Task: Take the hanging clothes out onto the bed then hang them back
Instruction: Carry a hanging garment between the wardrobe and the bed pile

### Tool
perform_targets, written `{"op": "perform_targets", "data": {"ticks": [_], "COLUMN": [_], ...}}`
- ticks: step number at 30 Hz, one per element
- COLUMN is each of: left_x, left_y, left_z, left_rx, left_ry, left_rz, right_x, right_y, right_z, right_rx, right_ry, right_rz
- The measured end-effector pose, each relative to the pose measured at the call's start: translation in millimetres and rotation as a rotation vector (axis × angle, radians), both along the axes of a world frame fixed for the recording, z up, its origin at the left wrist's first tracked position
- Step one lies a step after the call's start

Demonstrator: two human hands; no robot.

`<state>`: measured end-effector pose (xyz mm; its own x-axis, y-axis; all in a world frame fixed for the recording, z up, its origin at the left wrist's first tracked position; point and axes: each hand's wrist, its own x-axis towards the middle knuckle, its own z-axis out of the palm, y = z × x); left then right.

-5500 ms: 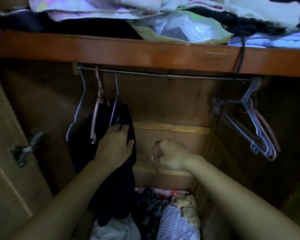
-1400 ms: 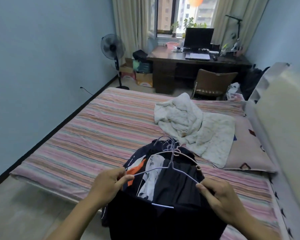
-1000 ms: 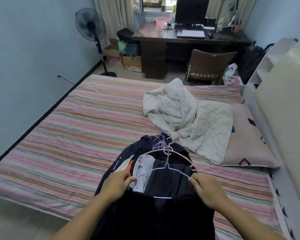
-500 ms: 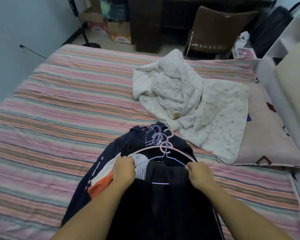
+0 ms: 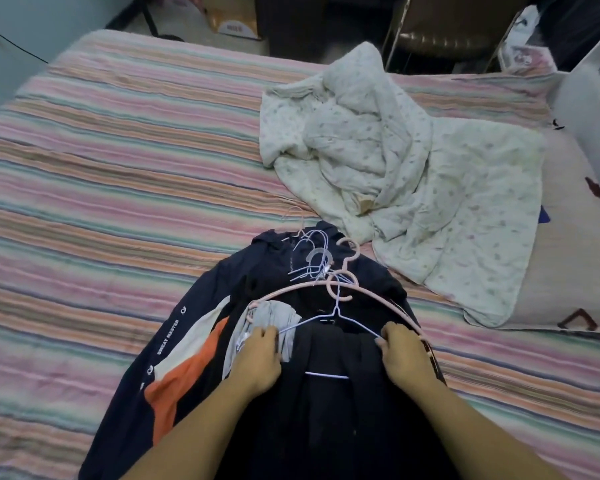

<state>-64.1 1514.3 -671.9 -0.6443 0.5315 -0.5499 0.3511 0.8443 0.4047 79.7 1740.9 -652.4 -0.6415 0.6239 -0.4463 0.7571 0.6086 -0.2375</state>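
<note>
While leaning over the striped bed (image 5: 118, 168), gripped a pale blue wire hanger (image 5: 326, 318) at both ends. Closed the left hand (image 5: 257, 358) around its left shoulder, fingers curled down over the wire and against a grey garment (image 5: 278, 313) just beneath. Pinched its right shoulder with the right hand (image 5: 404, 355), thumb and fingertips tight on the wire, close to the rim of a pink hanger (image 5: 378, 299). Had a black garment (image 5: 326, 410) draped on that blue hanger, trailing toward the camera and spread over the near part of the pile. Held the lot low over a heap of clothes lying on the bed near its front edge. Saw lowest in that heap a navy jacket (image 5: 187, 375) with orange and white panels and small white lettering down the sleeve, sprawled to the left. Saw the pink hanger arching across the heap just beyond both hands, hook pointing away. Noted several more wire hooks (image 5: 312, 258) bunched at the far end of the heap, over the jacket's collar. Could not count the hangers in that tangle. Beyond the heap, by its far right corner, found a crumpled white quilt (image 5: 395, 150) with a faint print, partly over a beige pillow (image 5: 551, 271). Farther off, past the bed's far edge, made out a brown chair (image 5: 440, 36) and a cardboard box (image 5: 229, 22) on the floor.
</note>
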Motion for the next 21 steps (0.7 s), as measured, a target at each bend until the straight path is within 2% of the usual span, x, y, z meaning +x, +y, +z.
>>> {"op": "perform_targets", "data": {"ticks": [5,9,12,21], "left_x": [-13,-14,-10,18], "left_y": [3,-6,-26,-132], "left_z": [68,153,216,390], "left_rx": [-0.092,-0.067,-0.099,-0.103], "left_ry": [0.115,-0.072,-0.072,0.086], "left_rz": [-0.069,-0.131,-0.181,-0.034], "right_x": [-9,-24,-37,-46], "right_y": [-30,-71,-105,-194], "right_z": [61,146,210,393], "right_rx": [-0.009,-0.172,-0.191,-0.111], "right_ry": [0.022,0.091,0.104,0.031], "right_rz": [0.1,0.265,0.436,0.77]}}
